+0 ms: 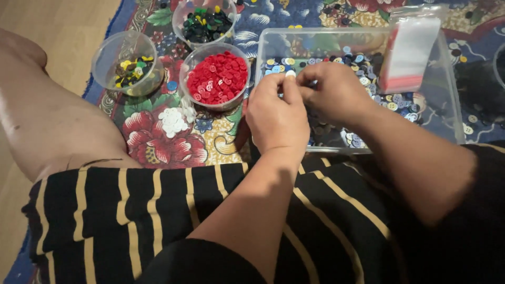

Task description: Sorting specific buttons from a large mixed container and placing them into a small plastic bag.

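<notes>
My left hand point(278, 117) and my right hand point(332, 90) meet fingertip to fingertip over the near left part of a clear plastic tray point(447, 100) that holds many mixed coloured buttons point(386, 97). A small white button point(290, 74) shows at the left fingertips, pinched between the two hands. Both hands are curled. The backs of the hands hide most of the pinch.
Three clear round cups stand left of the tray: one with red buttons point(216, 78), one with dark green and black buttons point(206, 23), one with yellow and black buttons point(132, 69). A pile of white buttons point(173, 121) lies on the floral mat. A stack of small plastic bags point(409, 52) leans in the tray.
</notes>
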